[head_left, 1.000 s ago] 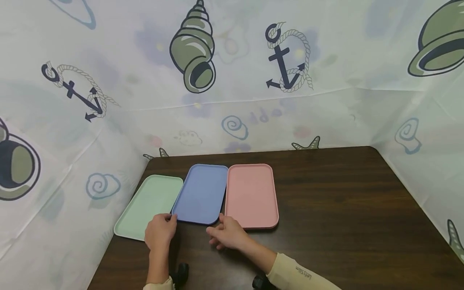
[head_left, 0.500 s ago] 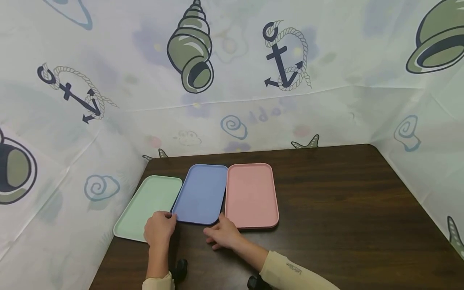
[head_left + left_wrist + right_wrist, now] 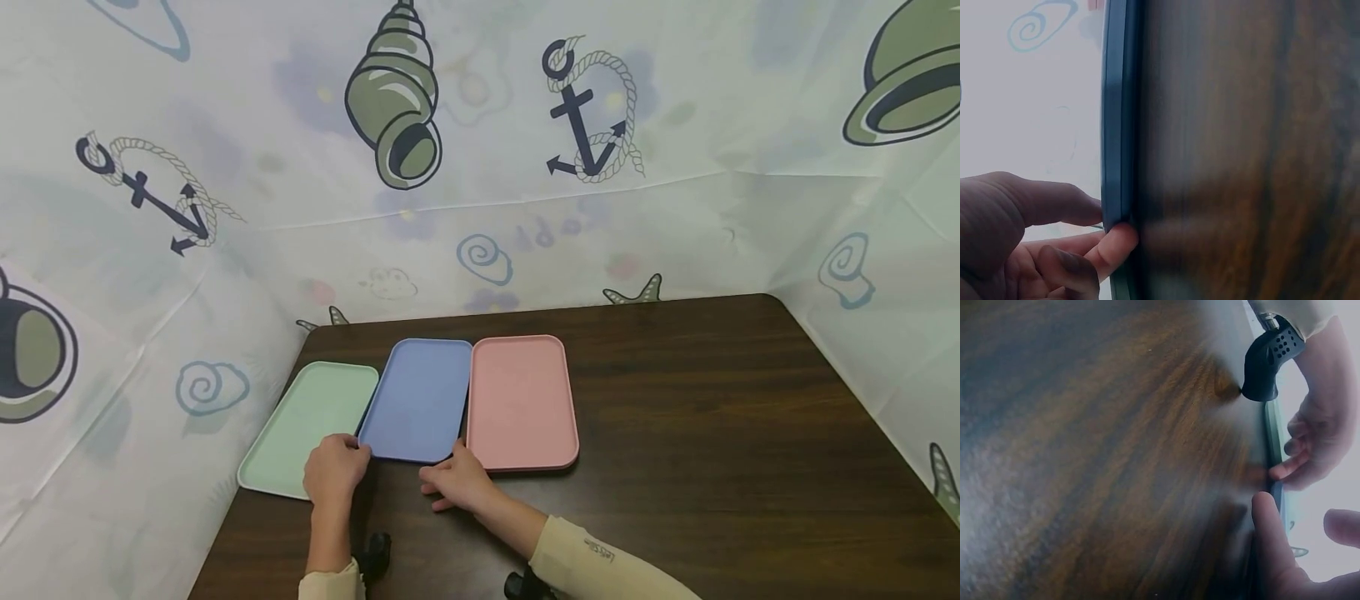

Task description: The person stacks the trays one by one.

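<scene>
Three shallow rectangular trays lie side by side: a green tray (image 3: 322, 408), a blue tray (image 3: 420, 400) and a pink tray (image 3: 522, 404). My left hand (image 3: 335, 472) pinches the blue tray's near left corner. In the left wrist view its thumb (image 3: 1069, 203) meets the tray's edge (image 3: 1115, 125), with a fingertip against the side. At the near right corner of the blue tray is my right hand (image 3: 459, 481), thumb at the corner, other fingers in front of the edge. The right wrist view shows its finger (image 3: 1267, 519) and thumb spread apart.
The trays lie on the left part of a dark wooden table (image 3: 690, 417). A pale cloth (image 3: 510, 158) printed with shells and anchors hangs behind and beside it. Black wrist devices (image 3: 377, 554) sit below both hands.
My right hand and forearm have shifted slightly left along the near edge. The left hand stays at its corner, and the trays hold their arrangement while the head view tilts a little.
</scene>
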`<state>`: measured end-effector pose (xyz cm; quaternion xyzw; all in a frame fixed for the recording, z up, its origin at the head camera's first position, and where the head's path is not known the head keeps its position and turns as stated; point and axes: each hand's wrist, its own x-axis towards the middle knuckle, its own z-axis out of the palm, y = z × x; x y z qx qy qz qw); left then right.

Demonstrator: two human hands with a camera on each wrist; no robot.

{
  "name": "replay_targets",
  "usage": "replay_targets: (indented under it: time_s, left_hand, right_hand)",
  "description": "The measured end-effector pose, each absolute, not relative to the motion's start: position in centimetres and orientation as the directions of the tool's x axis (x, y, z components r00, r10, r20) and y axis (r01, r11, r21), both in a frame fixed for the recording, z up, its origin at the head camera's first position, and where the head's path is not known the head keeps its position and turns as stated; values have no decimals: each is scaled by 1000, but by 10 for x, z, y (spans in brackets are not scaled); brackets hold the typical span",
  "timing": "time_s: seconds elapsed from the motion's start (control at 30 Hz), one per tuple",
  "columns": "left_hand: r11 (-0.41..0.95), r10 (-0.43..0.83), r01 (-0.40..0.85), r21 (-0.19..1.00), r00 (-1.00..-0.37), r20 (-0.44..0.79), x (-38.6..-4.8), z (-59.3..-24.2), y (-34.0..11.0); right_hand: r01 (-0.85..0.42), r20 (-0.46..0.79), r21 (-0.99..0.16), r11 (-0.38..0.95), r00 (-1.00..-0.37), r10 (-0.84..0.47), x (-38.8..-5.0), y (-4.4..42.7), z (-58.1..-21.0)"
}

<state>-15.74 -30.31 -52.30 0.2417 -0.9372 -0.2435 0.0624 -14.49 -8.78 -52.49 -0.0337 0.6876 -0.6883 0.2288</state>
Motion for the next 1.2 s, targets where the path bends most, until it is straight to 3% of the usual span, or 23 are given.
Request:
replay_targets:
  time_s: [0.43, 0.77, 1.0, 1.2]
  left_hand:
    - [759, -468, -409, 507, -884, -13, -150, -522, -307]
    - [710, -423, -361, 605, -905, -43, -143, -522, -318]
    - [473, -366, -349, 809, -913, -180, -136, -515, -319]
    - [326, -336, -356, 876, -910, -244, -130, -510, -320]
  right_hand:
    - [172, -216, -973, 152, -912, -348, -139, -86, -524]
    - [156, -167, -986, 61, -937, -306, -131, -87, -521]
    - [175, -173, -984, 13, -955, -240, -131, -85, -517]
    - [131, -115, -988, -79, -977, -179, -136, -83, -512]
